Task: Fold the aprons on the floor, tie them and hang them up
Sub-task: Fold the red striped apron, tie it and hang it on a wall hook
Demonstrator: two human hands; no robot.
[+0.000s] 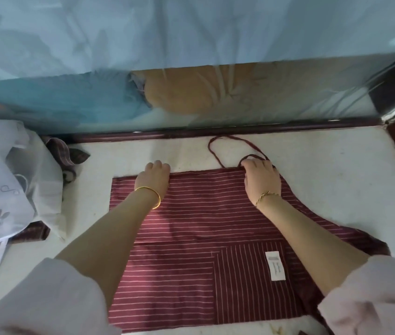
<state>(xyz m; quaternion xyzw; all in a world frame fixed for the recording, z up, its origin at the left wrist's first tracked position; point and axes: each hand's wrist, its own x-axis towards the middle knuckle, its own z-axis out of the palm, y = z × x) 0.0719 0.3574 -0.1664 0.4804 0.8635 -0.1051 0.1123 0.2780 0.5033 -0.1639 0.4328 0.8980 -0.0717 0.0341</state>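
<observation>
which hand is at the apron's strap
The right hand: its fingers curl at the strap loop on the apron's far right corner. The left hand holds the plain far edge, away from the strap.

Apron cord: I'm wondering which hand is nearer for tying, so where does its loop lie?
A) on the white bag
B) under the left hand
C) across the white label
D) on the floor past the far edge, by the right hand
D: the cord lies on the floor beyond the apron, beside the right hand, apart from the left hand.
</observation>
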